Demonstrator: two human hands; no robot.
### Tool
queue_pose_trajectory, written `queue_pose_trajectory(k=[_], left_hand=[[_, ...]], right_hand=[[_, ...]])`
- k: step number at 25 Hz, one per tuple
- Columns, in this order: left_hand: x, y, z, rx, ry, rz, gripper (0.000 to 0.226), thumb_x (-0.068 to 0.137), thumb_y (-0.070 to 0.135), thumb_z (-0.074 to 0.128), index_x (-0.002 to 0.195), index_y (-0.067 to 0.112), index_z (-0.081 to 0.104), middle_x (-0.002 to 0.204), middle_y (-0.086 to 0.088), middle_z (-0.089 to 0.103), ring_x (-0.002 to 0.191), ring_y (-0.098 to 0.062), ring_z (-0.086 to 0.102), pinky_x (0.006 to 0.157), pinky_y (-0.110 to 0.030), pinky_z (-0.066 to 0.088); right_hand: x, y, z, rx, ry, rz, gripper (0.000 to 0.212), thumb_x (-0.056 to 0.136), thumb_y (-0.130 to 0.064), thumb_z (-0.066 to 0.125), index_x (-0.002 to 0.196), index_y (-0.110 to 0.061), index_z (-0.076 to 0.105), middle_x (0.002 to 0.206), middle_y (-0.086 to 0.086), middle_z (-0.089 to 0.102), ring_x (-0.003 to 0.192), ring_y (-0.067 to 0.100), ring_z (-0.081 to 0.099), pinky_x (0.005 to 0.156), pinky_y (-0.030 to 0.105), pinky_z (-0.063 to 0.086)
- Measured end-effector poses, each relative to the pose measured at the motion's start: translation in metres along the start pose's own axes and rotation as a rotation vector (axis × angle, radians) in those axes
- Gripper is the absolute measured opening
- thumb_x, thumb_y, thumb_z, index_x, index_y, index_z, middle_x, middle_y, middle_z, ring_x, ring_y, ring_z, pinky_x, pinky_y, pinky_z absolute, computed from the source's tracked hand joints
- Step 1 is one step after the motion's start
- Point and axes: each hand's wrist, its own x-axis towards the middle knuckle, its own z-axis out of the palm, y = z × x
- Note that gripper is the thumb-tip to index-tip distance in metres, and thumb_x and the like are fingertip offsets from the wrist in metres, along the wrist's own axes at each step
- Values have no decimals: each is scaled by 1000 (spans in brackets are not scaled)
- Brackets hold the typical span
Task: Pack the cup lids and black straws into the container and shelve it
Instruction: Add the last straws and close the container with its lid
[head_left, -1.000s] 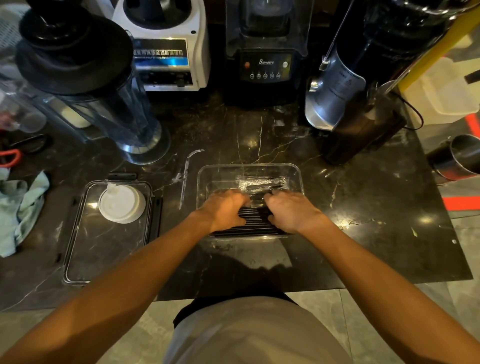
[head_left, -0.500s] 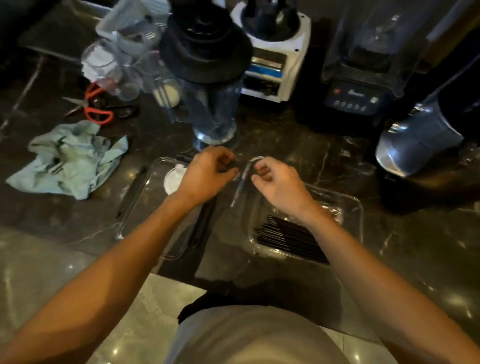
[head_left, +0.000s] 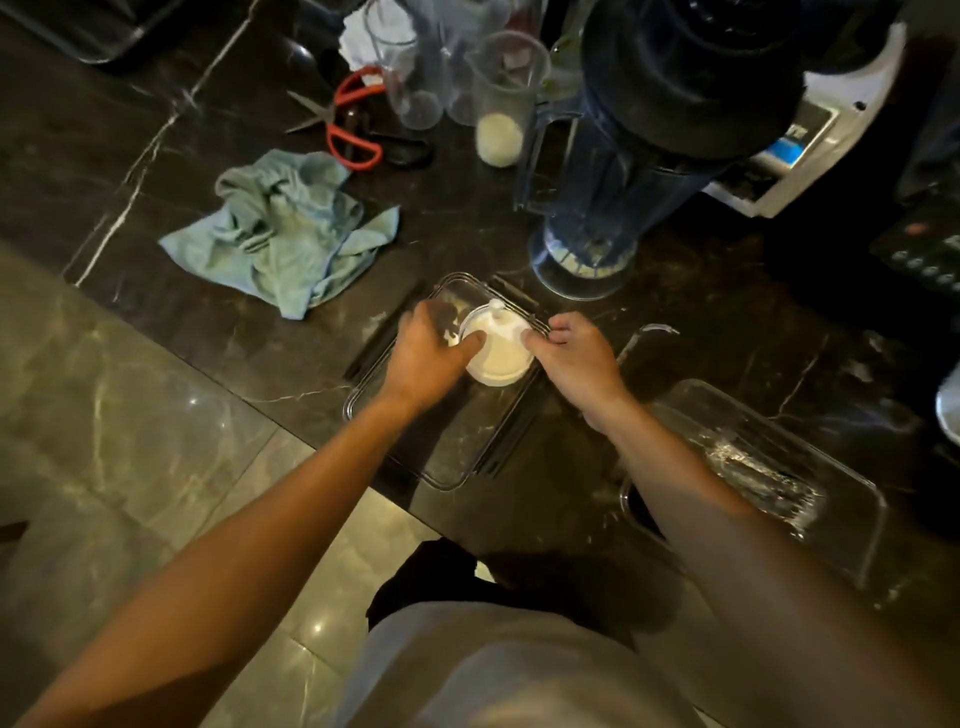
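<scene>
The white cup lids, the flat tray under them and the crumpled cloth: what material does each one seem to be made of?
Cup lids: probably thin moulded plastic, white and matte, with a raised spout.
Flat tray: looks like clear hard plastic, glossy; the dark marble counter shows through it and its rim catches light.
Cloth: pale green woven or microfibre fabric, judging by its soft folds and dull surface.
</scene>
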Motion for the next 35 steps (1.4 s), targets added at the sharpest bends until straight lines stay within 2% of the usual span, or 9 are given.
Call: queue_pose_trajectory(k=[4, 7, 10, 12, 14, 19, 23, 31, 35], left_hand=[[5, -11, 7, -19, -174, -25, 27, 93, 29, 73, 114, 13, 75, 86, 7, 73, 70, 0, 64, 57, -4, 40], [7, -8, 11, -41, -169, -38, 26, 93, 28, 73, 115, 15, 75, 91, 4, 75, 76, -2, 67, 59, -6, 41], [13, -7, 12, -124, -178, -121, 21, 90, 27, 75, 108, 15, 76, 79, 8, 72, 69, -3, 64, 64, -16, 46], [13, -5, 10, -220, -182, -193, 21, 87, 30, 79, 100, 13, 77, 74, 2, 71, 65, -8, 64, 67, -27, 52], [11, 2, 7, -272, -168, -213, 30, 82, 33, 82, 101, 11, 76, 86, -6, 75, 75, -14, 68, 71, -34, 55], [0, 29, 7, -316, -122, -170, 31, 81, 23, 84, 106, 8, 73, 96, -6, 74, 78, -17, 68, 51, -20, 49], [-9, 60, 17, -274, -135, -112, 35, 73, 37, 89, 98, 18, 75, 95, -5, 77, 86, -22, 75, 69, -36, 61], [-60, 130, 86, -247, -328, 92, 36, 81, 41, 84, 102, 13, 77, 87, 0, 78, 77, -11, 72, 67, -24, 56], [-98, 137, 124, -235, -380, 95, 15, 88, 35, 78, 93, 22, 76, 83, 4, 76, 79, -11, 72, 68, -22, 56]], right_hand=[[5, 0, 14, 67, -13, 54, 37, 94, -30, 71, 120, -4, 66, 106, 11, 70, 105, 28, 67, 95, 53, 55], [10, 1, 14, 107, -11, 68, 9, 95, -20, 69, 100, -13, 71, 85, -7, 65, 89, 14, 66, 95, 49, 56], [12, -1, 11, 142, -46, 84, 20, 96, -18, 68, 80, -28, 63, 88, -4, 69, 76, 4, 59, 87, 36, 56], [11, -3, 6, 173, -68, 98, 17, 96, -19, 68, 80, -25, 66, 90, 1, 69, 75, 5, 58, 80, 32, 52], [10, -5, 0, 197, -80, 81, 12, 95, -20, 68, 83, -22, 69, 89, -1, 70, 78, 5, 62, 76, 27, 51], [-2, -4, -21, 294, -99, 56, 12, 95, -20, 68, 100, -14, 76, 99, 2, 77, 98, 12, 71, 83, 30, 61], [-20, 2, -55, 374, 0, 14, 6, 94, -24, 69, 91, -23, 74, 95, -2, 77, 97, 12, 71, 86, 34, 60], [-69, 64, -147, 438, 211, -21, 16, 96, -30, 67, 107, -20, 74, 105, 0, 74, 99, 16, 68, 86, 33, 55], [-94, 112, -171, 481, 212, 37, 20, 95, -31, 69, 103, -15, 79, 95, 7, 78, 85, 16, 70, 77, 32, 56]])
